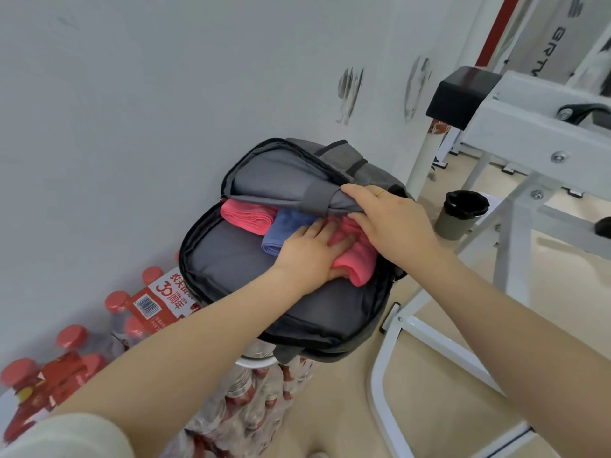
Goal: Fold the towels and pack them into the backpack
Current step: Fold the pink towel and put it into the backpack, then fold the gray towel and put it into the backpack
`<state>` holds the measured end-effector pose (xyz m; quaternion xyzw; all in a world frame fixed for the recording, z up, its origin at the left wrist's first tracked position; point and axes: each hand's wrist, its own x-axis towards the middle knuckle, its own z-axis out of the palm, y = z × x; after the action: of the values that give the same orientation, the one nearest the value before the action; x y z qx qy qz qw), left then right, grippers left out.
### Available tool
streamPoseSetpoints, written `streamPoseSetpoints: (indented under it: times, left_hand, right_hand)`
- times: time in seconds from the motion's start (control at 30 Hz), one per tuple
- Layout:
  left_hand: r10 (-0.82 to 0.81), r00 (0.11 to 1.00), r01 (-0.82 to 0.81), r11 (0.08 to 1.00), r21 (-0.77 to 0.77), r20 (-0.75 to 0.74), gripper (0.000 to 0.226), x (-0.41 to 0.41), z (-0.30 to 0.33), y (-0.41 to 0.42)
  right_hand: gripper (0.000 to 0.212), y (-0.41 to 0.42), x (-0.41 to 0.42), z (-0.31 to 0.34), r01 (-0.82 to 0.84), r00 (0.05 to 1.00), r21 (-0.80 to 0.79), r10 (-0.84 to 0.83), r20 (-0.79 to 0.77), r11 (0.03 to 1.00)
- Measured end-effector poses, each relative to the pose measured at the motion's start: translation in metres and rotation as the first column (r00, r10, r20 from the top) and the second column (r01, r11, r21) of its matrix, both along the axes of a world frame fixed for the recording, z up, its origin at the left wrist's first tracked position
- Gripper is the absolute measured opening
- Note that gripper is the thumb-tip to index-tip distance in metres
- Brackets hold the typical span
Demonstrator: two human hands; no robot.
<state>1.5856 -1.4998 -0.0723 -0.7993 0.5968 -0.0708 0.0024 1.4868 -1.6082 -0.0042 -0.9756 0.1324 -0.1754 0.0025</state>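
A grey backpack [297, 312] lies unzipped and spread open on top of shrink-wrapped packs of red-capped water bottles [145, 312] that stand against a pale wall [132, 110]. Three folded towels sit side by side in its main compartment, along the hinge where the two halves meet: a pink towel [246, 214] toward the wall side, a blue towel [284, 231] in the middle just beside it, and a second pink towel [358, 259] at the side away from the wall, touching the blue one. The left hand [312, 254] lies on that second pink towel with its fingers fairly straight and spread, pressing it down into the compartment; its grip closes on nothing, though the thumb is tucked under the towel's near fold. The right hand [391, 216], wearing a thin ring [381, 193], holds the edge of the upper flap [284, 180] of the bag, fingers curled over the grey fabric and bunching it, so the flap is lifted off the towels. Beyond the backpack, on the tan floor [562, 276], stands a cup with a black lid [461, 213] next to a white metal frame [515, 133] with a black end cap.
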Motion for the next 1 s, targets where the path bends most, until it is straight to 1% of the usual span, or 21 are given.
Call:
streamPoseSetpoints:
  times: [0.03,0.1,0.17,0.23,0.3,0.37,0.43,0.5,0.53,0.67,0.77,0.83,0.9,0.97,1.0]
  left_hand:
    - [0.051,0.998,-0.05,0.997,0.051,-0.035,0.061,0.001,0.0,-0.006]
    - [0.125,0.991,-0.119,0.987,0.106,-0.05,0.065,0.001,0.002,-0.017]
    - [0.122,0.991,-0.115,0.988,0.105,-0.061,0.066,0.001,0.001,-0.016]
    - [0.056,0.997,-0.054,0.997,0.048,-0.049,0.067,0.001,0.001,0.002]
    - [-0.043,0.999,0.043,0.997,-0.071,0.008,0.063,0.0,0.004,0.033]
    - [-0.103,0.993,0.111,0.983,-0.147,0.059,0.056,0.001,0.002,0.066]
    - [-0.111,0.991,0.123,0.974,-0.191,0.075,0.049,0.004,0.005,0.092]
    - [-0.09,0.994,0.101,0.974,-0.202,0.063,0.043,0.009,0.008,0.108]
    - [-0.073,0.996,0.082,0.976,-0.2,0.053,0.04,0.013,0.008,0.115]
    - [-0.017,1.0,0.019,0.984,-0.178,0.016,0.038,0.02,0.009,0.136]
    - [0.013,1.0,-0.016,0.987,-0.161,-0.021,0.04,0.02,0.013,0.149]
    - [0.024,0.999,-0.029,0.986,-0.167,-0.036,0.04,0.018,0.018,0.158]
    - [0.052,0.997,-0.062,0.98,-0.188,-0.055,0.041,0.014,0.024,0.169]
    - [0.111,0.992,-0.123,0.963,-0.241,-0.061,0.041,0.006,0.029,0.186]
    - [0.135,0.988,-0.151,0.952,-0.266,-0.077,0.041,0.002,0.03,0.193]
  right_hand:
    - [0.046,0.0,0.0,-0.001,-0.005,1.0,0.001,0.005,-0.001,1.0]
    - [0.046,0.0,0.001,-0.001,-0.011,1.0,0.011,0.011,0.002,1.0]
    - [0.047,0.0,0.002,-0.002,-0.017,1.0,0.019,0.017,0.003,1.0]
    - [0.048,0.001,0.001,-0.003,-0.021,1.0,0.026,0.021,-0.009,0.999]
    - [0.049,0.004,0.0,-0.01,-0.027,1.0,0.012,0.027,-0.01,1.0]
    - [0.049,0.009,0.0,-0.02,-0.04,0.999,0.018,0.041,-0.016,0.999]
    - [0.05,0.015,-0.003,-0.034,-0.07,0.997,0.028,0.071,-0.03,0.997]
    - [0.048,0.024,-0.008,-0.049,-0.081,0.996,0.003,0.081,-0.037,0.997]
    - [0.048,0.03,-0.01,-0.055,-0.065,0.997,-0.011,0.064,-0.046,0.998]
    - [0.059,0.057,-0.014,-0.073,0.062,0.977,-0.067,-0.075,-0.198,0.996]
    - [0.061,0.072,-0.014,-0.066,0.118,0.964,-0.068,-0.131,-0.231,0.991]
    - [0.06,0.084,-0.013,-0.052,0.181,0.967,-0.066,-0.19,-0.169,0.981]
    - [0.049,0.1,-0.014,-0.039,0.18,0.981,-0.077,-0.185,-0.057,0.981]
    - [0.041,0.121,-0.016,-0.031,0.067,0.997,-0.099,-0.064,0.036,0.993]
    - [0.04,0.131,-0.015,-0.03,-0.011,0.999,-0.102,0.016,0.048,0.995]
